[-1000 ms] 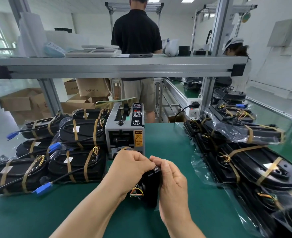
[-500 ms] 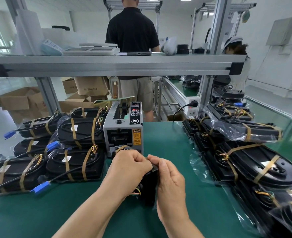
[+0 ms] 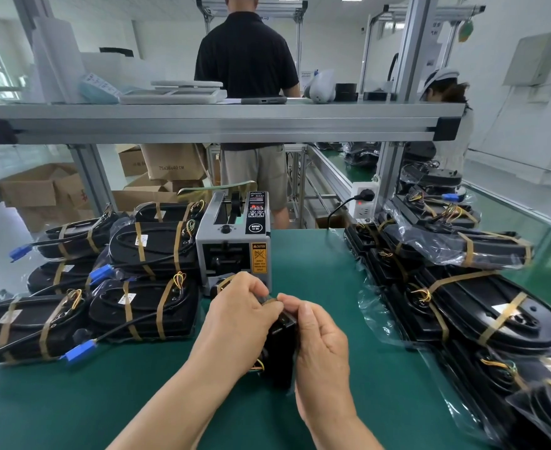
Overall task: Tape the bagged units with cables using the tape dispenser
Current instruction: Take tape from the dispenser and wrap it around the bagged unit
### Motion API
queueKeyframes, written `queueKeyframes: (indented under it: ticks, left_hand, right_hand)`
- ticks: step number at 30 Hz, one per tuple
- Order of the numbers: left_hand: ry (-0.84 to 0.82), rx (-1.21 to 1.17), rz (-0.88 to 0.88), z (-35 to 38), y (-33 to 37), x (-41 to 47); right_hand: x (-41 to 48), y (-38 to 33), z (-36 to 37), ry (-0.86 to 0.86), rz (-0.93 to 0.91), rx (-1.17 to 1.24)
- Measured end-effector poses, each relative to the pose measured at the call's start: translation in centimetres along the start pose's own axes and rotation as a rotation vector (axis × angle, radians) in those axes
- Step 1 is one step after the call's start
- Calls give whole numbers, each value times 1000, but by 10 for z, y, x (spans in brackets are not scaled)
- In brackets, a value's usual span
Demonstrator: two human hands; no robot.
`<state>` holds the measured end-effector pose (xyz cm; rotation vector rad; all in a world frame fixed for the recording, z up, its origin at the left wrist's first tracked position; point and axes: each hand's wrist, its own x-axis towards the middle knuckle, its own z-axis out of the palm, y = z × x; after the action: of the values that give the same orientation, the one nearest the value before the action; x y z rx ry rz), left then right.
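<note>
Green bench [image 3: 316, 271]: left hand [image 3: 238, 323], right hand [image 3: 323, 345] fingers [image 3: 304, 311] pinch tape [image 3: 271, 299] atop 1 bagged unit [image 3: 280, 352].

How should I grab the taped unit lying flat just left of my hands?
Pinch the taped unit by its near long edge, between its two tape bands, coming from the front. It lies flat, and that edge faces bare mat, while other units crowd its back and left. Avoid pulling on the cable.
</note>
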<state>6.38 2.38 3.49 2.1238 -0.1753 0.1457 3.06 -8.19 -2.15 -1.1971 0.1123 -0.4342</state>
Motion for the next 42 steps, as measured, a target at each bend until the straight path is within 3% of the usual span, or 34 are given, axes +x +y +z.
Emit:
queueKeyframes:
  ticks: [9, 14, 21, 26, 28, 33, 42]
  left_hand:
    - [-205, 9, 100, -11, -6, 3]
    - [-90, -61, 44, -22, -19, 14]
    - [-40, -355, -134, -9, -43, 6]
    - [-3, -408, -152, -2, -40, 5]
    - [-13, -395, -161, -3, -38, 6]
    - [-46, -426, -196, -9, -36, 3]
    - [-95, -444, -189, -13, -38, 3]
  right_hand:
    - [-5, -5, 1, 19, 20, 2]
    - [-6, -9, -1, 25, 28, 2]
    - [19, -53, -5, -102, -21, -497]
    - [59, -80, 34, -446, -98, -1147]
    - [69, -78, 52, -522, -126, -1286]
    - [84, -68, 78, -587, -236, -1501]
    - [87, -55, 75, -520, -295, -1530]
